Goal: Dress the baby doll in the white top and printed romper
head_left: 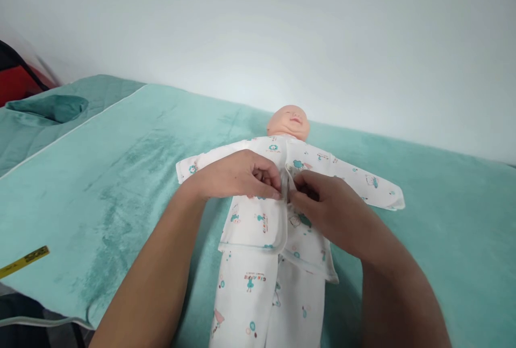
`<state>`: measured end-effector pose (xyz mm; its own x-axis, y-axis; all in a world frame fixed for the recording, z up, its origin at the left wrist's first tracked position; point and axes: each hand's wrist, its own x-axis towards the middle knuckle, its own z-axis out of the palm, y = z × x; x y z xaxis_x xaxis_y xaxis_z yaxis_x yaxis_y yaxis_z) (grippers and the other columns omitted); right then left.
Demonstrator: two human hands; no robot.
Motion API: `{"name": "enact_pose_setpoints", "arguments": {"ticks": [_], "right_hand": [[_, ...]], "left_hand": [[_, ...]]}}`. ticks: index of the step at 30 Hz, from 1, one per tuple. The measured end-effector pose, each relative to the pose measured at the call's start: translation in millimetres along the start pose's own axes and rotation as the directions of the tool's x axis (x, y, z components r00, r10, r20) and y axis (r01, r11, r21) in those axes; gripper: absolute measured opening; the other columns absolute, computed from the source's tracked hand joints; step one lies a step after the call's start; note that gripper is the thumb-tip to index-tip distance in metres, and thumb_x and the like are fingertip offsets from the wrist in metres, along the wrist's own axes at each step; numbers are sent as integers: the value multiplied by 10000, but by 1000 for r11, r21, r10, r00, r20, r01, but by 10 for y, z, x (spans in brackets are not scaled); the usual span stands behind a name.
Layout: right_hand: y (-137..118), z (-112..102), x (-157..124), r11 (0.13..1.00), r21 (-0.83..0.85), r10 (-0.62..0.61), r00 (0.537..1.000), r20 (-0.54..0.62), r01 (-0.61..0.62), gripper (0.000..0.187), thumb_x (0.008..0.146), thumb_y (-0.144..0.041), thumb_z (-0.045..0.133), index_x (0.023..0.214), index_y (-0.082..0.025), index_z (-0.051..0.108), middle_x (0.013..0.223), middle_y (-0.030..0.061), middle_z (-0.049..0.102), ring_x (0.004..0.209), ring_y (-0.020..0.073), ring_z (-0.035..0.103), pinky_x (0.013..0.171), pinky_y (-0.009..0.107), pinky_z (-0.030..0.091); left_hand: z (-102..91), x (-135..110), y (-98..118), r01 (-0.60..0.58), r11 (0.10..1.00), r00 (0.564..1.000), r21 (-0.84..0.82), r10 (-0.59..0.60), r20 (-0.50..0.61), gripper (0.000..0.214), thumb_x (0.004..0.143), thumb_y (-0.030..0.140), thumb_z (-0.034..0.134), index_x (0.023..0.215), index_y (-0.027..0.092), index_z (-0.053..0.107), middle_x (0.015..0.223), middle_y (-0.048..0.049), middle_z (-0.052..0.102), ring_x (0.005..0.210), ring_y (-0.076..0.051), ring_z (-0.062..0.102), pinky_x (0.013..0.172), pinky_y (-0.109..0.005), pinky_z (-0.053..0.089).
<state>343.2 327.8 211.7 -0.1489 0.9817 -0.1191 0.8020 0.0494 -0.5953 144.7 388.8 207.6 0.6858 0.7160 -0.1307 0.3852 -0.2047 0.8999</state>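
Both your hands are at the middle front of the white printed jacket, which is on a doll. The doll lies on its back, face up, upon a teal blanket, with its head towards the white wall. The sleeves of the jacket are spread out to both sides.

Your left hand has the thumb and index finger closed together on the front edge of the jacket. Your right hand is just beside it, and its fingers pinch the opposite edge, which is lifted a little. Whether there is a fastener between your fingers, I cannot tell. Below your hands, the two front panels reach over the top of white printed trousers, which continue out of the view at the bottom.

Well apart, at your left, a yellow strip lies near the blanket's edge.
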Motion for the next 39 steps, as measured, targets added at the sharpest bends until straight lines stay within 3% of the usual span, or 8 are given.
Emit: {"name": "enact_pose_setpoints", "arguments": {"ticks": [5,13,21,27,33,39], "right_hand": [[80,-90,-4,964,264,-59,986,156,16,98,818,-253,488,755,-205,547,708,-11,495,626,108,403,513,240,301],[119,-73,38,903,430,-90,975,204,-6,191,857,-318,537,729,-189,595,670,-8,527,593,97,440,532,232,360],[-5,-85,-34,981,192,-11,973,230,-34,385,865,-535,558,705,-186,557,634,-23,461,557,76,359,460,208,264],[39,-122,-36,979,202,-51,956,289,-9,276,869,-445,580,750,-195,590,674,-19,514,591,79,432,483,195,317],[87,-117,11,884,434,-47,891,452,-174,290,894,-458,533,808,-184,575,730,16,640,548,101,577,478,205,434],[-25,-33,-50,954,221,109,923,368,-201,174,855,-318,529,736,-193,549,615,-6,629,480,103,568,436,198,413]], "left_hand": [[2,3,-2,-53,998,998,15,53,18,153,758,352,700,799,206,723,710,17,632,603,-82,518,516,-198,373],[4,12,3,-72,996,997,42,71,39,152,768,346,695,777,195,704,732,17,637,609,-78,513,514,-192,360],[-44,-27,14,-19,999,984,-44,27,178,108,811,281,647,844,181,671,685,24,672,642,-94,630,570,-183,435],[-25,-15,-4,-10,994,982,-105,29,185,117,815,281,669,840,167,681,660,10,679,587,-85,620,533,-174,434],[-29,-9,-58,-36,966,976,-254,89,200,110,821,257,685,849,152,668,629,8,642,560,-71,579,531,-169,462],[-71,-10,-108,-55,928,968,-368,140,207,81,808,205,708,832,136,673,642,14,618,560,-55,568,545,-158,481]]}}
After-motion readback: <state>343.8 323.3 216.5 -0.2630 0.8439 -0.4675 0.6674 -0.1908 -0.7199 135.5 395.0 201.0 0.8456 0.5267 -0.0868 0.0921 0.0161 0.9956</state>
